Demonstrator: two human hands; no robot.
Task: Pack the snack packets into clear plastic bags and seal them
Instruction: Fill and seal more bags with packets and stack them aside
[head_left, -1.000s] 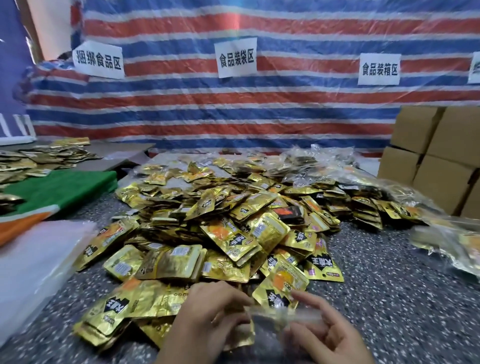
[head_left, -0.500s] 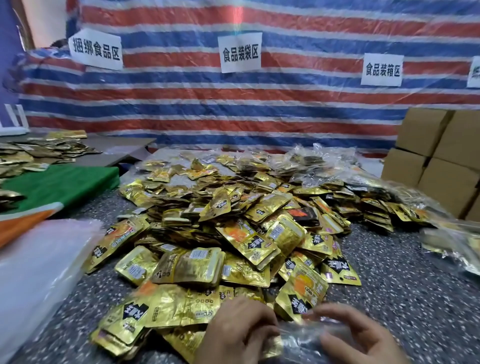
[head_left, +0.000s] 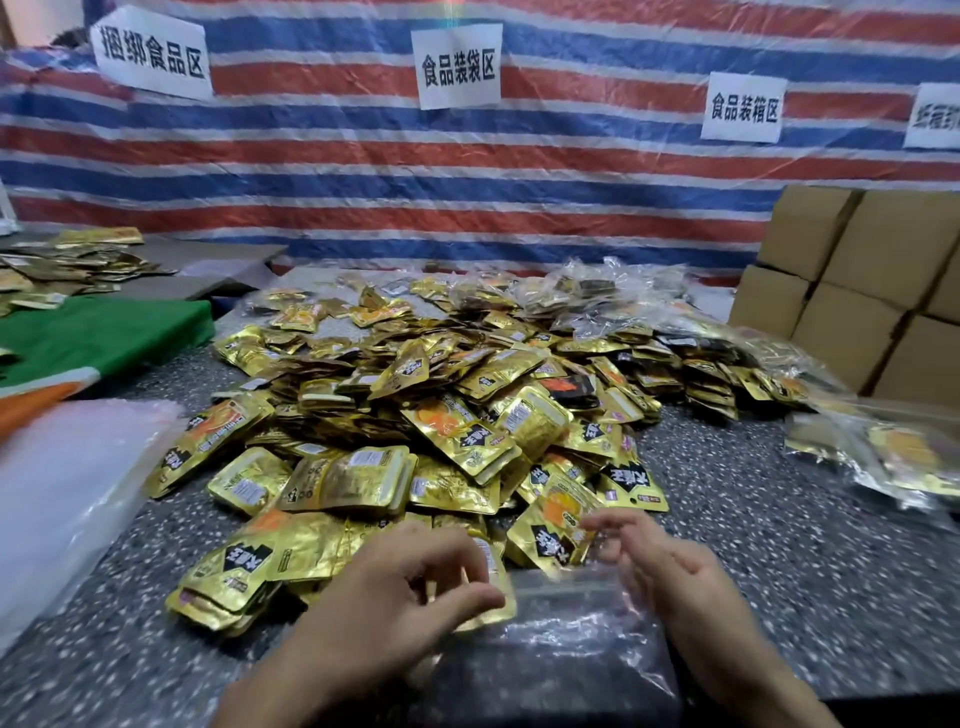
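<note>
Left hand (head_left: 405, 587) and right hand (head_left: 670, 564) parted over crinkly clear bag (head_left: 566, 644).

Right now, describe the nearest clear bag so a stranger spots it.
Find the gold packet pile on the speckled table. At its near edge, between left hand and right hand, lies the clear bag. Unlike the stuffed bags at right, it looks empty.

Tarp (head_left: 571, 171) signs (head_left: 457, 66): 捆绑食品区, 食品装袋区, 食品装箱区 (fourth cropped)
</note>
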